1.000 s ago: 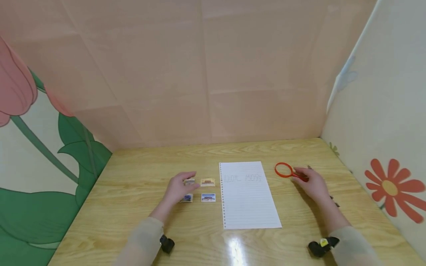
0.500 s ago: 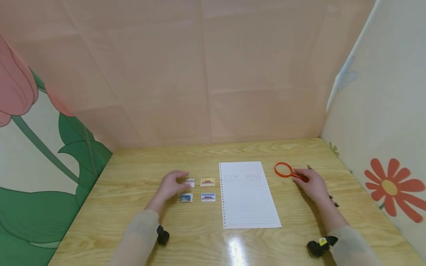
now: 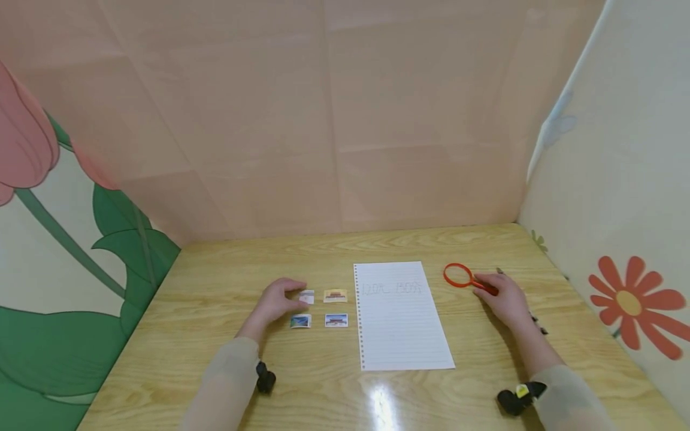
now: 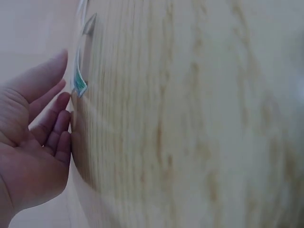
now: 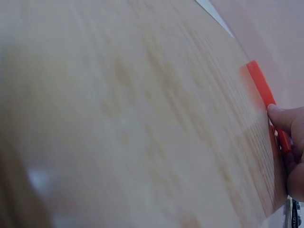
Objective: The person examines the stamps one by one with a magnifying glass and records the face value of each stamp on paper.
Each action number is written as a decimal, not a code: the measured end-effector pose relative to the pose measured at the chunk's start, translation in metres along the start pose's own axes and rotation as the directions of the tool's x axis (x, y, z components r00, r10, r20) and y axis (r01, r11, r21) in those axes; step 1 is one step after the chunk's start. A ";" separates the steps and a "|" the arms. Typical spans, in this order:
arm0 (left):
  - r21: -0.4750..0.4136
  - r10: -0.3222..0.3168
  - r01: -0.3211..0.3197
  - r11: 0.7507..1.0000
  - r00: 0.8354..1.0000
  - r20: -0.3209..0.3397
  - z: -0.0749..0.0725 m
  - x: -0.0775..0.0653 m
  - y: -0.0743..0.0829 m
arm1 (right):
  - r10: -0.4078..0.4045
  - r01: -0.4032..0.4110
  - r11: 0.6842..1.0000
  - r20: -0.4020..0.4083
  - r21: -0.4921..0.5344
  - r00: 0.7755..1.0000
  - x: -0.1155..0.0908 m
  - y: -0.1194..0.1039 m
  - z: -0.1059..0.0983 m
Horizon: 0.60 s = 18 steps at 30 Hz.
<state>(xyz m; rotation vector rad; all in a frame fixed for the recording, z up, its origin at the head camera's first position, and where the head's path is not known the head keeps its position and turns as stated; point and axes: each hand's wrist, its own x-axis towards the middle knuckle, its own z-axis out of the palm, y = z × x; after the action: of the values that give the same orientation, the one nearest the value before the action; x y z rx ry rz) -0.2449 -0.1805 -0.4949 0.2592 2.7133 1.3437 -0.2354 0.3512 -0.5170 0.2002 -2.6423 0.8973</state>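
Several small picture stamps lie on the wooden table, left of the lined paper. My left hand (image 3: pixel 276 300) is beside the upper-left pale stamp (image 3: pixel 306 297); in the left wrist view its thumb stands apart from the loosely bent fingers. Below that lies a blue-green stamp (image 3: pixel 300 321). Further right are a yellow stamp (image 3: pixel 335 296) and a blue one with a building (image 3: pixel 336 320). Between thumb and fingers, my right hand (image 3: pixel 505 298) pinches the handle of a red magnifying glass (image 3: pixel 468 281). Its round frame is near the tabletop; in the right wrist view the magnifying glass (image 5: pixel 261 84) appears edge-on.
A lined sheet (image 3: pixel 403 329) with faint handwriting lies mid-table between the hands. Small dark items (image 3: pixel 541 326) are partly hidden behind the right forearm. A pink backdrop (image 3: pixel 334 120) rises behind the wooden table (image 3: pixel 242 260), with a flower-patterned wall (image 3: pixel 571 197) at the right.
My left hand has drawn back to the left, uncovering the two left stamps. The right hand keeps its hold on the magnifying glass, nearly unmoved.
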 end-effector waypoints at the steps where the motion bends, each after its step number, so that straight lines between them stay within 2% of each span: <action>1: 0.005 -0.001 0.001 1.000 1.000 0.001 0.000 0.000 -0.001 | 0.004 -0.004 1.000 -0.002 0.003 1.000 0.000 0.000 0.000; 11: 0.009 -0.016 0.016 1.000 1.000 0.005 0.002 0.003 -0.008 | 0.039 -0.039 0.999 0.005 -0.003 0.999 0.000 -0.002 -0.002; 18: 0.004 -0.007 0.007 1.000 1.000 -0.014 0.002 0.004 -0.009 | 0.022 -0.022 1.000 -0.037 -0.013 0.999 0.000 -0.004 0.002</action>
<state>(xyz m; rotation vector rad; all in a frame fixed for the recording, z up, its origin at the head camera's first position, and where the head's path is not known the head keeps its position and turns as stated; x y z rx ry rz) -0.2496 -0.1833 -0.5032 0.2419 2.7254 1.3439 -0.2352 0.3472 -0.5163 0.1499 -2.6203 0.8817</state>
